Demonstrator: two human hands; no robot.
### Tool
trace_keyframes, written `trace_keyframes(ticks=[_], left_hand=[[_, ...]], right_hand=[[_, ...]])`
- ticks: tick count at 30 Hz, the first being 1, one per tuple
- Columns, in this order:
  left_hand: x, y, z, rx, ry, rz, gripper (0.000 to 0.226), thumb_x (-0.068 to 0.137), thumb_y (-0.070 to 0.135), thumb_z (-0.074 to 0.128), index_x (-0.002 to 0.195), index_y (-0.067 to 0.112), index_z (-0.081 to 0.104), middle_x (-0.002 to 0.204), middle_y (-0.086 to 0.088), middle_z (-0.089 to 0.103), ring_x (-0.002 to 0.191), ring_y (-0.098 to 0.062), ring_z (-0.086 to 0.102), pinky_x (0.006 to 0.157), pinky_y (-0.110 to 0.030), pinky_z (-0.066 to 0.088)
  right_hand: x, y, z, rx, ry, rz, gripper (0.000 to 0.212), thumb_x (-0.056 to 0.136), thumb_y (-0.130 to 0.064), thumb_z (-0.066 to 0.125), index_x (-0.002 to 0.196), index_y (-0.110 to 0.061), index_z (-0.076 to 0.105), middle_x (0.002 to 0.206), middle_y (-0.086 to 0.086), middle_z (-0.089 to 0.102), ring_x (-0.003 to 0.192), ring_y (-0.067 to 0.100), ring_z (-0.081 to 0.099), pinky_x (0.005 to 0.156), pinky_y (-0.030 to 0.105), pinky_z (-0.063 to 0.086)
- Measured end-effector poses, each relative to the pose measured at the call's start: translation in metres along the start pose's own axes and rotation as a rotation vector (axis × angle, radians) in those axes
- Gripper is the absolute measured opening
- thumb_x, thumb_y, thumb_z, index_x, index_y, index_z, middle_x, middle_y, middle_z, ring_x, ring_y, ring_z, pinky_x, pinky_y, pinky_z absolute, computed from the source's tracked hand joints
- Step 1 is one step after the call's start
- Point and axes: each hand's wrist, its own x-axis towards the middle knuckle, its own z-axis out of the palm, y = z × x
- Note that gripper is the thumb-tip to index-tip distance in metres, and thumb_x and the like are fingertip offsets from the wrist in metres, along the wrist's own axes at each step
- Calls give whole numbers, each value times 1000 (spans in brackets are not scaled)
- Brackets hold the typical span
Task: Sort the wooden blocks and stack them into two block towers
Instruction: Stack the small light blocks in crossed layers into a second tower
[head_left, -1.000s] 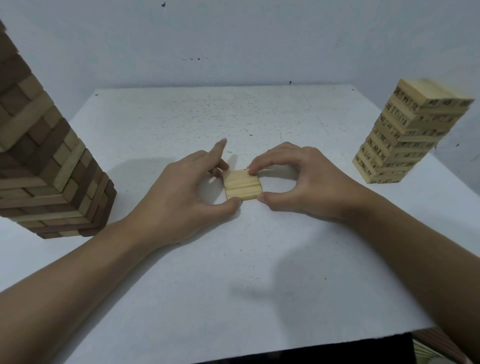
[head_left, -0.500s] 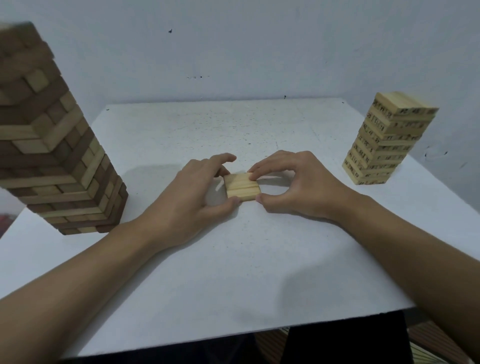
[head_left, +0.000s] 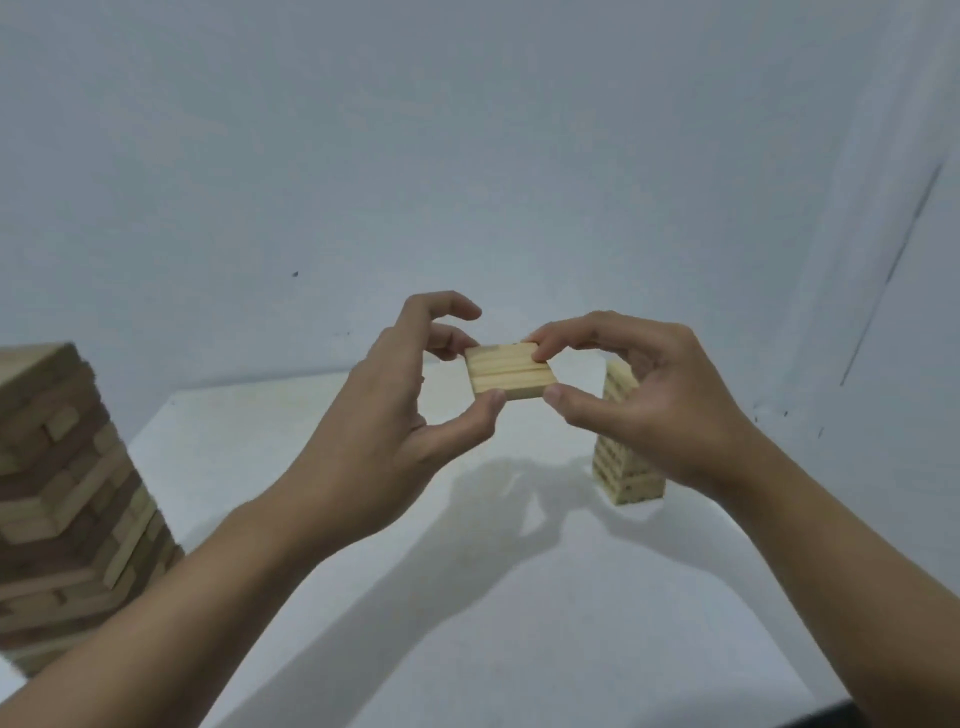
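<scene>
Mid-frame, the left hand (head_left: 384, 415) and right hand (head_left: 649, 410) pinch a flat row of pale wooden blocks (head_left: 511, 371) at both ends; it looks light, stiff, and could slip apart.

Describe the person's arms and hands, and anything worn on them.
Both arms are bare as far as the view shows, with no sleeves in sight. The left hand and right hand wear no gloves, and no ring, watch or bracelet shows. The nails look short.
</scene>
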Motion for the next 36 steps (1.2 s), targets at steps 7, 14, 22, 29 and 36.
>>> trace_keyframes(ticks=[7,14,22,29,36], left_hand=[[53,20,54,-36,-84,16,44,89,48,68,122,46,39,116,16,61,116,-2,50,83,-14,41],[77,15,99,-5,-150,-6,44,91,47,67,124,46,39,115,16,58,115,0,46,83,-19,38],[81,5,114,37,-193,-26,40,92,48,64,121,51,37,113,20,55,117,3,41,88,-36,44],[80,2,116,39,-196,-72,42,91,46,66,123,49,39,116,18,57,119,0,45,94,-33,39],[79,0,117,14,-206,-105,46,89,49,69,126,46,41,118,18,59,119,0,49,92,-25,40]], right_hand=[[-9,33,-55,54,111,126,19,86,-17,75,104,-21,75,117,-10,75,125,17,62,114,50,40],[-20,70,-74,115,163,194,16,89,-13,73,105,-15,73,119,-9,75,125,13,62,114,48,41],[-22,93,-74,92,149,228,18,90,-12,75,104,-22,75,117,-12,75,125,12,62,112,46,45],[-22,96,-75,61,126,241,19,91,-8,74,101,-25,74,116,-14,75,124,12,62,109,43,46],[-24,96,-75,68,132,249,15,91,-16,74,102,-27,74,116,-14,75,124,12,62,108,43,47]])
